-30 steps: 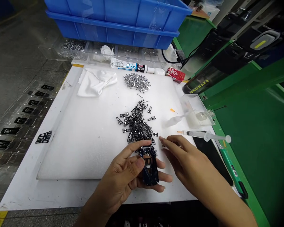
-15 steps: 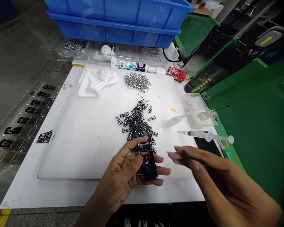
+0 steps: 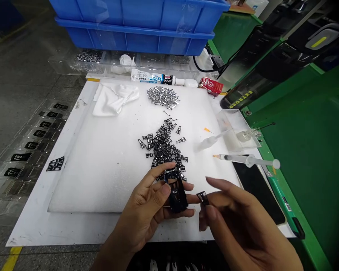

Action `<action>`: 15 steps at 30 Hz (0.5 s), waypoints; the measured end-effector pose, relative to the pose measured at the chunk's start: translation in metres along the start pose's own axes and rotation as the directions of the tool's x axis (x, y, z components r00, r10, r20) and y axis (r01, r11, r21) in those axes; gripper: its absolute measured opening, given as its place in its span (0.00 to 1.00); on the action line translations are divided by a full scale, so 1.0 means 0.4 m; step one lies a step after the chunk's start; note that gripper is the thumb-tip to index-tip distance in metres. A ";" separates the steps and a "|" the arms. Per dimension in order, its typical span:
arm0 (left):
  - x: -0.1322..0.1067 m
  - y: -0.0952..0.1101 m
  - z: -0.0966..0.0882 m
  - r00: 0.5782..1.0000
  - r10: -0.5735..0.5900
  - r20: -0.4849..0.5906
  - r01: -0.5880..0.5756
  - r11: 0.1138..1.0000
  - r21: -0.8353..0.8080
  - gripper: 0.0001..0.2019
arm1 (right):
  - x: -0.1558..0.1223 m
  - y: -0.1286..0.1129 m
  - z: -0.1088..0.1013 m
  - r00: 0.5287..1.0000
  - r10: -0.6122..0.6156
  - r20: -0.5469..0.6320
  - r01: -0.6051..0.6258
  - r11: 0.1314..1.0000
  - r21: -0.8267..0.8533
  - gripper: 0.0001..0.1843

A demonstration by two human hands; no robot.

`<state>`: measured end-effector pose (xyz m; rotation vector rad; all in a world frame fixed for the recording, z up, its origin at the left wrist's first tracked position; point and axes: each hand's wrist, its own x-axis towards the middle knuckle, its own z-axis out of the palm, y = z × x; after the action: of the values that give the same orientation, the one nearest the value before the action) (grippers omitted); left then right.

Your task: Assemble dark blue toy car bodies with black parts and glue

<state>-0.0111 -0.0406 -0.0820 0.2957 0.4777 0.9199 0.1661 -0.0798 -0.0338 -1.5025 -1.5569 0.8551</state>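
Observation:
My left hand (image 3: 151, 205) is closed around a dark, glossy toy car body (image 3: 177, 195), its open window frames facing up. Thumb and fingers grip it along the sides. Close beside it, my right hand (image 3: 231, 214) pinches a small black framed part (image 3: 202, 197) between thumb and fingers, with the index finger raised. Beyond the car body lies a heap of similar small black framed parts (image 3: 165, 146) on the white foam pad (image 3: 101, 165). The heap's near end is hidden behind my left hand.
Silver small parts (image 3: 163, 97) form a pile farther back. A white cloth (image 3: 114, 98) lies at left. Syringes (image 3: 243, 159), a dark flat slab (image 3: 257, 192) and a green-handled tool (image 3: 284, 203) lie on the right. Blue bins (image 3: 141, 35) stand behind; plastic trays (image 3: 22, 150) sit at left.
My right hand has moved left and turned, coming close to the car body, and the small black part in its fingers now shows. The left hand stays nearly still.

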 end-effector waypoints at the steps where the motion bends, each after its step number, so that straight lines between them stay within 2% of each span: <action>1: 0.000 -0.001 -0.001 1.000 0.002 -0.002 -0.002 1.000 -0.001 0.17 | -0.002 -0.001 0.002 1.000 0.012 0.003 -0.012 0.999 0.031 0.17; 4: -0.001 -0.001 0.001 1.000 0.013 -0.006 -0.013 1.000 -0.004 0.17 | -0.008 0.000 0.004 1.000 -0.008 -0.017 0.007 1.000 -0.018 0.16; 10: -0.002 0.010 0.017 0.997 -0.015 -0.070 0.015 1.000 0.006 0.16 | -0.012 0.007 0.008 0.983 -0.181 -0.023 0.174 0.970 -0.172 0.17; 13: -0.003 0.009 0.014 0.999 -0.006 -0.045 0.005 1.000 -0.015 0.16 | -0.015 0.007 0.014 0.992 -0.094 -0.088 0.078 0.983 -0.167 0.14; 15: -0.003 0.006 0.012 1.000 0.011 -0.025 -0.012 0.999 -0.037 0.17 | -0.015 0.007 0.015 0.992 -0.080 -0.097 0.061 0.981 -0.183 0.12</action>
<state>-0.0109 -0.0403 -0.0765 0.2540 0.4821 0.9432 0.1620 -0.0852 -0.0395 -1.5820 -1.6350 0.5987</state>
